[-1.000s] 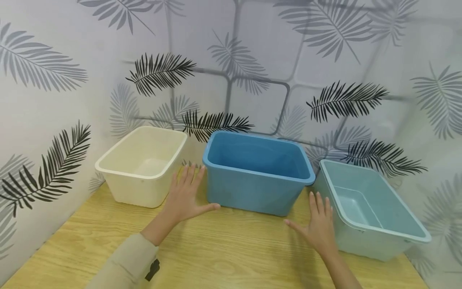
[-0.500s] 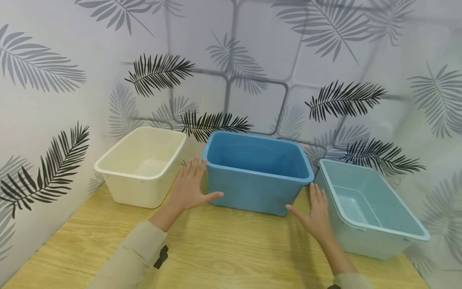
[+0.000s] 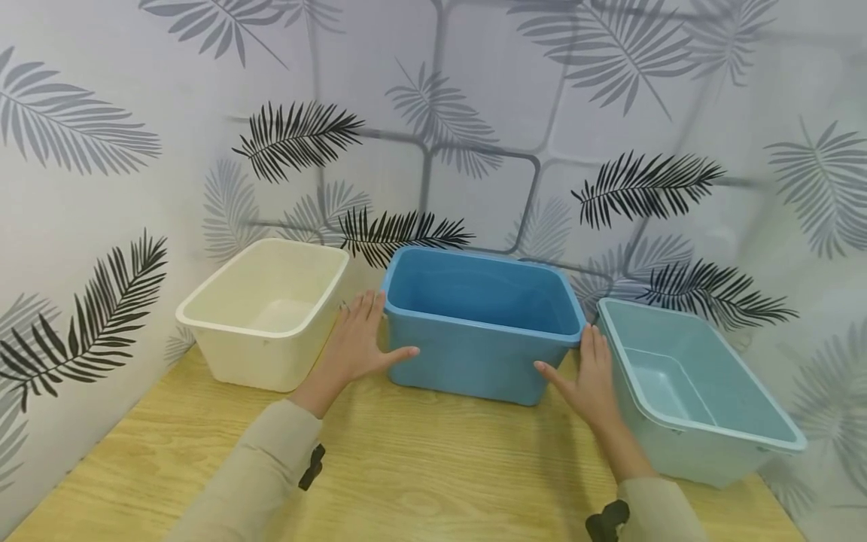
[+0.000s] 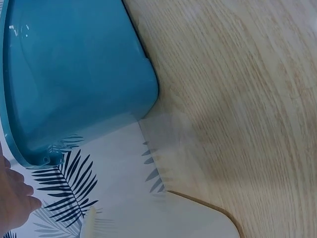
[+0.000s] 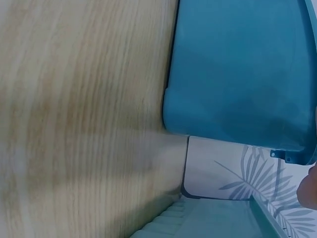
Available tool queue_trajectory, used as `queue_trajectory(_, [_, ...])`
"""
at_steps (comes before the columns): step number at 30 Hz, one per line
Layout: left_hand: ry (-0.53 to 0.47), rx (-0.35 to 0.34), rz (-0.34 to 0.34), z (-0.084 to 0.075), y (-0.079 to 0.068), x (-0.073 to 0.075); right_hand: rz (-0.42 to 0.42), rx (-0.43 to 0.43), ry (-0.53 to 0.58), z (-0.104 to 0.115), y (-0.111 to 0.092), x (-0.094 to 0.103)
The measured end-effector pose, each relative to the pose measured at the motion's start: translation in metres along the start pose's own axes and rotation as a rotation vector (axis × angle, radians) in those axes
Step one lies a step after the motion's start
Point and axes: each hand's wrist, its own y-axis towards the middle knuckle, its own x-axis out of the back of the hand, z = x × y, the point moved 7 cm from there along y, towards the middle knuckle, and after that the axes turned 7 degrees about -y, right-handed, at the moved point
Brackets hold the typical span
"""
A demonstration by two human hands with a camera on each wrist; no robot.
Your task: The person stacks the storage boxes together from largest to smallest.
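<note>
A blue plastic bin [image 3: 467,354] stands between both hands at the middle of the table. My left hand [image 3: 355,342] is at its left end, fingers straight and spread beside the rim, thumb extended across the front wall. At the opposite end my right hand [image 3: 588,384] has its straight fingertips right at the rim's corner and its thumb pointing at the front wall. The left wrist view shows the same blue bin [image 4: 79,74] with a few fingertips [image 4: 20,193] near its rim. In the right wrist view only a fingertip [image 5: 308,188] shows below the bin's corner.
To the left stands a cream bin [image 3: 250,350], and to the right a pale green bin [image 3: 684,444]. All rest on a wooden table [image 3: 440,474], with a leaf-patterned wall [image 3: 488,105] close behind. My left hand is close to the cream bin's side.
Both hands have moved forward and closer to the blue bin's ends, the left rising to the right, the right rising slightly. The bins stay in place.
</note>
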Motion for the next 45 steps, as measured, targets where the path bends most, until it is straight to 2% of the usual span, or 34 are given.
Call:
queue_trajectory(7, [-0.03, -0.003, 0.037, -0.004, 0.006, -0.002, 0.013, 0.006, 0.013, 0.002, 0.01, 0.004])
queue_trajectory(12, [-0.054, 0.011, 0.058, -0.004, 0.009, -0.005, 0.051, 0.014, 0.017, 0.006, 0.015, 0.003])
queue_trajectory(17, [-0.052, 0.021, 0.063, -0.002, 0.012, -0.008, 0.102, 0.004, 0.002, 0.007, 0.017, 0.001])
queue_trajectory(24, [-0.041, 0.026, 0.08, 0.001, 0.015, -0.011, 0.121, -0.008, -0.029, 0.005, 0.02, 0.0])
queue_trajectory(30, [-0.019, -0.005, 0.065, 0.0, 0.015, -0.011, 0.129, -0.02, -0.052, 0.004, 0.02, -0.002])
queue_trajectory(39, [0.017, -0.061, 0.04, -0.003, 0.015, -0.008, -0.001, 0.071, -0.195, 0.011, 0.021, 0.002])
queue_trajectory(45, [0.058, -0.067, 0.049, -0.005, 0.015, -0.006, -0.003, 0.065, -0.202, 0.012, 0.021, 0.002])
